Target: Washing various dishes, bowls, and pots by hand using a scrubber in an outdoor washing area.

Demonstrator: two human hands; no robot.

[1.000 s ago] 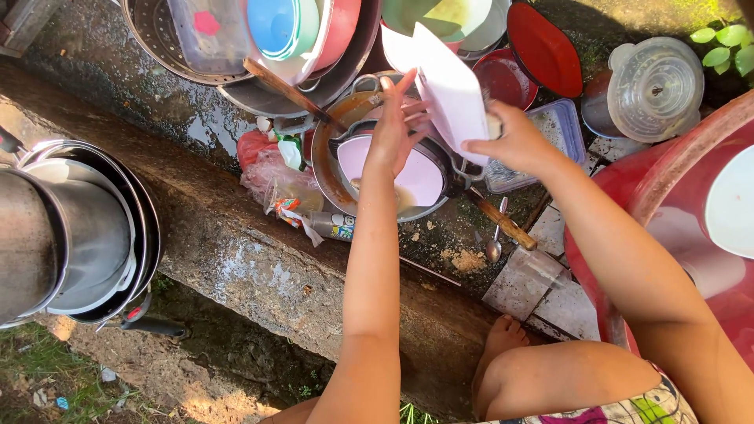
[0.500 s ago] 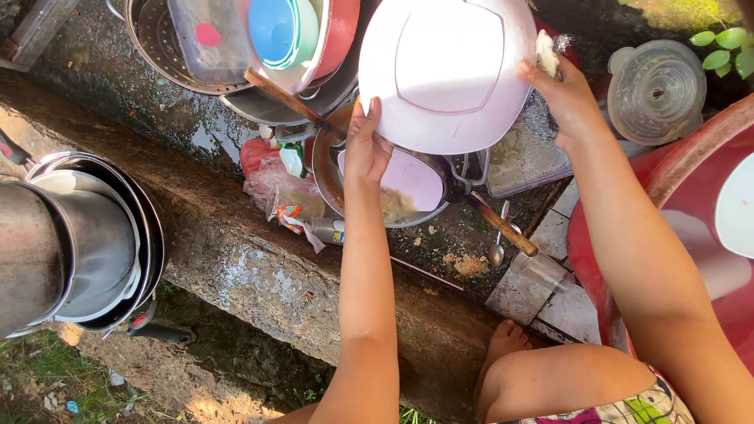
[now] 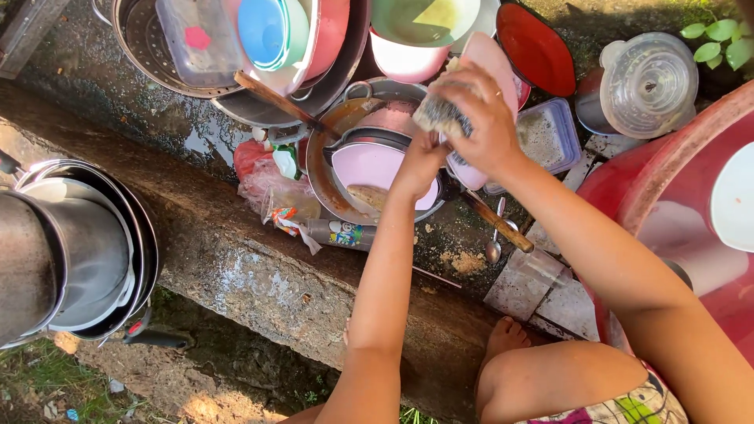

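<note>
A large red plastic basin (image 3: 667, 180) fills the right edge, its rim curving down past the person's right forearm. At the left edge sits a stack of nested steel pots (image 3: 71, 243) beside a long, wet concrete curb (image 3: 236, 251) that runs across the middle. Along the top, a wide steel steamer pan (image 3: 149, 47) holds a clear container, a blue bowl (image 3: 263, 27) and a pink-red bowl. Just right of the middle is a round metal pan (image 3: 326, 169) with brownish water, and in it lies a pale pink plate (image 3: 369, 169) with food residue near its lower rim.

The pink plate being washed (image 3: 491, 59) is held tilted on edge above that pan; it is pale pink, smooth and rounded, and only its upper edge and a lower sliver show, the rest hidden by the hands. The right hand (image 3: 479, 118) is clenched over a greyish, soapy scouring sponge (image 3: 440, 116), pressing it on the plate's face. The left hand (image 3: 420, 161) reaches up under the plate; its fingers are hidden behind the right hand and plate, so whether they grip the plate cannot be told.

Smaller things lie about: a clear plastic lidded jar (image 3: 648, 82) at upper right, a red dish (image 3: 538, 47), a clear rectangular box (image 3: 550, 133) with gritty water, a wooden-handled utensil (image 3: 499, 222), a metal spoon (image 3: 495, 247) and a small squeeze tube (image 3: 338, 233) on the curb.
</note>
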